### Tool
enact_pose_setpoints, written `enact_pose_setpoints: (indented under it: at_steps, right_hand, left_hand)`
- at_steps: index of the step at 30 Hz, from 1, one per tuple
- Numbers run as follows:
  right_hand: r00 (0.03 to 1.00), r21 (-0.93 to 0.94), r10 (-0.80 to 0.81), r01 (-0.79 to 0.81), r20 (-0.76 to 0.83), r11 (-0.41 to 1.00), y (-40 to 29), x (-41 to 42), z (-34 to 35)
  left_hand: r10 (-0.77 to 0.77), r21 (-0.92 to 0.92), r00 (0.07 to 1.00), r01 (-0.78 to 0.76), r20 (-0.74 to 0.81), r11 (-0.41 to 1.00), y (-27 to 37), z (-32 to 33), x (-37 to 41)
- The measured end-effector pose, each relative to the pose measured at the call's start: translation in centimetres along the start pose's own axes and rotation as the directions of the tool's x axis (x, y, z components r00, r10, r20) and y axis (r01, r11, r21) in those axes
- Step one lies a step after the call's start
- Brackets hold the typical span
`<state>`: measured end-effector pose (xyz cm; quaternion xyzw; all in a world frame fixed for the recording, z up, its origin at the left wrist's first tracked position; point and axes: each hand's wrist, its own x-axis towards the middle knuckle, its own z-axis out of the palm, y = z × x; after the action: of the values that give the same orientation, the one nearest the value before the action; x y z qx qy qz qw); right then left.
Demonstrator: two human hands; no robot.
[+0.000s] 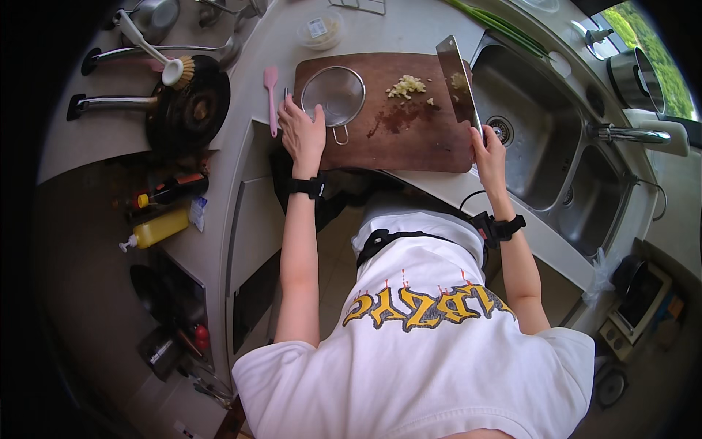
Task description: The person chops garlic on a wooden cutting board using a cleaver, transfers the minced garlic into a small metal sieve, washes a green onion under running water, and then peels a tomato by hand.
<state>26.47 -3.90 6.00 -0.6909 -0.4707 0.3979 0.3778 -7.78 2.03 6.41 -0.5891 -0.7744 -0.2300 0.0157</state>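
My right hand (488,156) grips the handle of a metal cleaver (459,82), whose broad blade stands over the right end of a brown wooden cutting board (406,148). Chopped pale pieces, like garlic, lie in a small pile (407,85) on the board, with a wet reddish stain below them. My left hand (304,129) is at the board's left edge, thumb by the rim of a fine-mesh metal strainer (334,96); whether it touches the strainer I cannot tell. A small dark object (286,92) shows at its fingertips. Left of this hand lies a pink spatula (271,99).
A double steel sink (529,126) with a faucet (630,133) adjoins the board on the right. Green onions (502,27) lie behind it. A lidded plastic tub (320,28) stands beyond the board. Dark pan (192,112), brush (173,71) and bottles (160,228) are at left.
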Motion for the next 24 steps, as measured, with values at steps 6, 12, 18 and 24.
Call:
enact_pose_setpoints:
  at_steps: [6,12,18,24]
  right_hand:
    - [0.992,0.178,0.062,-0.08,0.106,0.981,2.9,-0.4,-0.2]
    - [0.971,0.443,0.131,-0.209,0.2,0.872,4.8,-0.8,0.6]
    - [0.962,0.37,0.159,-0.235,0.224,0.899,4.4,-0.8,1.0]
    - [0.956,0.267,0.139,-0.209,0.259,0.941,4.1,-0.8,2.3]
  left_hand:
    - [0.503,-0.562,0.861,-0.382,0.071,0.734,9.8,-2.0,-6.9]
    - [0.265,-0.551,0.931,-0.088,0.25,0.83,9.6,8.2,-6.4]
    - [0.308,-0.602,0.904,-0.072,0.298,0.795,10.5,10.6,-5.4]
    - [0.374,-0.749,0.884,-0.043,0.279,0.661,11.5,11.4,-5.0]
